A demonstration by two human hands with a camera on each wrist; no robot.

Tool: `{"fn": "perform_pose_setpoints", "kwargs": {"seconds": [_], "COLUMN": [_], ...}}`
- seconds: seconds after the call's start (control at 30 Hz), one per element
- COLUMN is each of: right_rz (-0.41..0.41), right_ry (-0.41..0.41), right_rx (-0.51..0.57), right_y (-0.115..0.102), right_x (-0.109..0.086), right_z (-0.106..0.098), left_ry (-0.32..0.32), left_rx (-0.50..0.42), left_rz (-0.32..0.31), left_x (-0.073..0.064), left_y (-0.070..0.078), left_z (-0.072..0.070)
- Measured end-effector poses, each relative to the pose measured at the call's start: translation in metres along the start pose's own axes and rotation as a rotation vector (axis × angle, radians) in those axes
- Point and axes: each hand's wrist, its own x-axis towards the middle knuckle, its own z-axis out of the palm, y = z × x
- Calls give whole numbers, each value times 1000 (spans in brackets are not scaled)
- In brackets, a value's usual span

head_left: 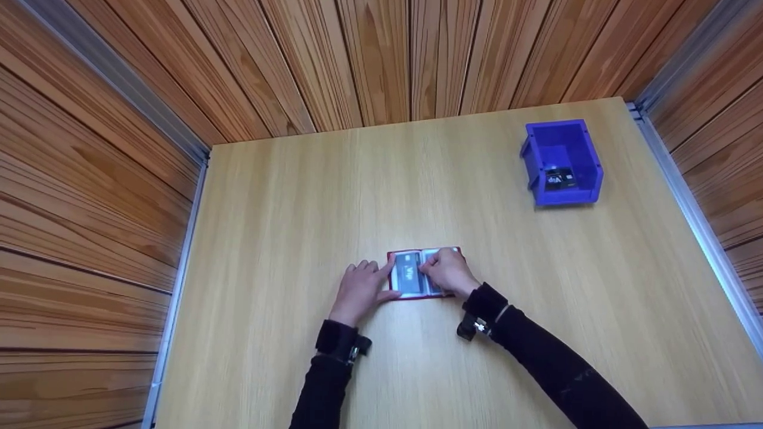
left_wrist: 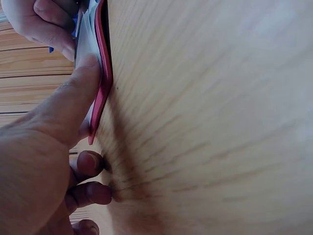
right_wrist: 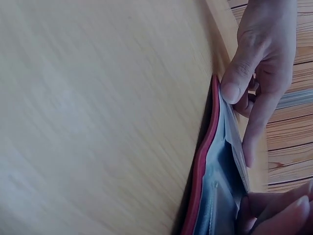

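Note:
A red card holder [head_left: 424, 297] lies opened out on the table, with clear plastic sleeves inside. A dark card [head_left: 409, 273] marked "Vip" is at its left sleeve; how far inside cannot be told. My left hand [head_left: 358, 290] rests at the holder's left side, thumb and forefinger spread and pressing on the sleeve's margins. In the left wrist view its other fingers touch the table. My right hand [head_left: 448, 271] lies over the right half and pinches the card's inner edge near the fold. The right wrist view shows the sleeve [right_wrist: 230, 132] standing slightly raised from the cover.
At the table's back right stands a purple bin [head_left: 563, 199] holding another black "Vip" card [head_left: 560, 179]. Wood-patterned panels [head_left: 381, 65] wall the table [head_left: 286, 208] at the back and sides, with metal rails [head_left: 185, 250] along the side edges.

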Motion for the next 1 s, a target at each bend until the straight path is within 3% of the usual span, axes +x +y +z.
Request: {"fn": "perform_pose_setpoints", "kwargs": {"seconds": [0.33,0.67,1.0], "right_rz": [44,32,78], "right_ry": [-44,-46,-60], "right_rx": [84,79,93], "right_y": [8,14,26], "right_x": [-4,-10,-11], "right_z": [-13,-36,-55], "left_ry": [23,26,19], "left_rx": [7,21,-7], "left_rz": [15,23,19], "left_x": [0,-2,-2], "left_y": [0,0,-1], "left_z": [1,-1,1]}}
